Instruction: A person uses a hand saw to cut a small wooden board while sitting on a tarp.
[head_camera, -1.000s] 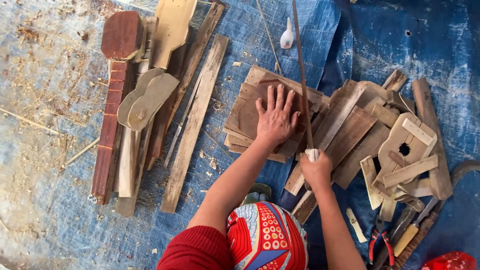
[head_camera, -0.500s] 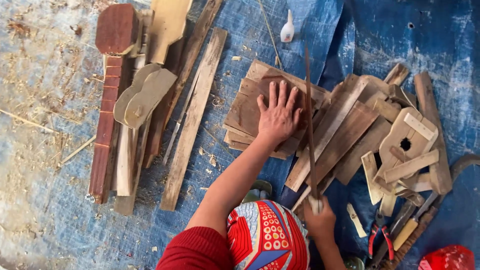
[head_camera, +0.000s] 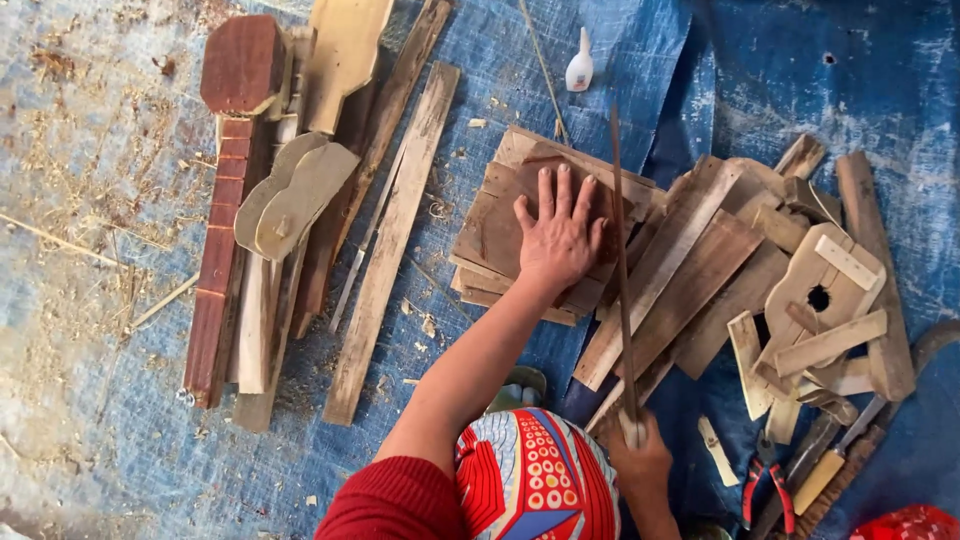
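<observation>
Item: stack of thin wood boards (head_camera: 500, 235) on blue tarp, frame centre. Left hand (head_camera: 558, 238) flat, fingers spread, pinning the top board. Right hand (head_camera: 640, 462) at 6 o'clock, fisted on a long file (head_camera: 621, 270) — blade at the stack's right edge; shaping seemingly unfinished.

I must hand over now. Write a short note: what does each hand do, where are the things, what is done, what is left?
Left hand: flat, fingers spread, pressing the dark wood piece onto the stack of boards.
Right hand: grip closed on the handle of the long thin blade, which lies beside the left hand.
Done: no finished cut can be seen.
Left: working the pressed piece, as far as it appears.
</observation>
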